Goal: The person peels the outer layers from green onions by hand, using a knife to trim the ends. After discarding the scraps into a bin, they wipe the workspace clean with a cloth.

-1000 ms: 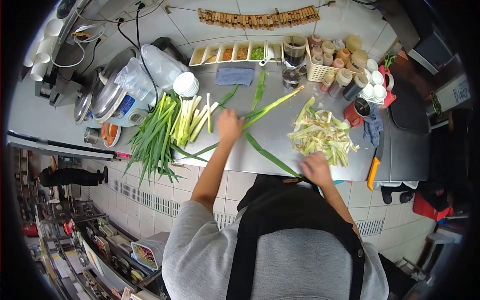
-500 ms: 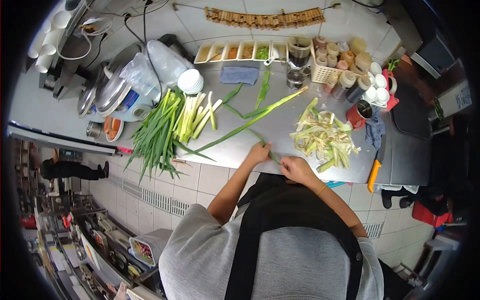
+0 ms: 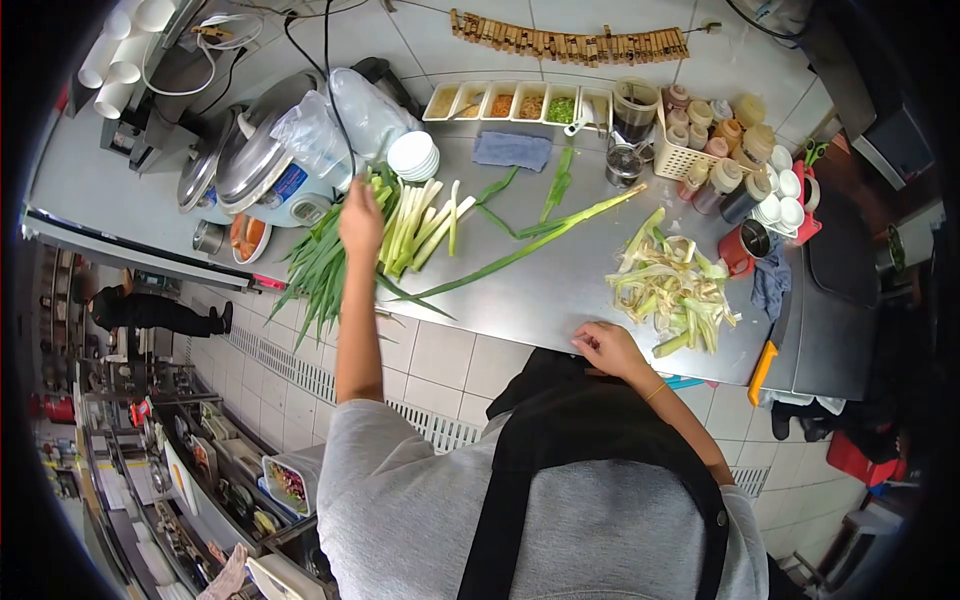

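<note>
Left hand (image 3: 361, 222) over the greens (image 3: 318, 262) at left, right hand (image 3: 612, 350) at the near edge.
The left's fingers are hidden, the right's loosely curled; I cannot tell if either grips. Scraps (image 3: 690, 300) sit at right, apart, probably to stay unmixed.

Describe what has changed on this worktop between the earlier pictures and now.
The left hand has moved left, from the near edge of the counter to the green onions; whether it grips them is unclear. The green leaf both hands held is no longer visible between them. The right hand, the pile of trimmings and the blue cloth stayed about where they were.
</note>
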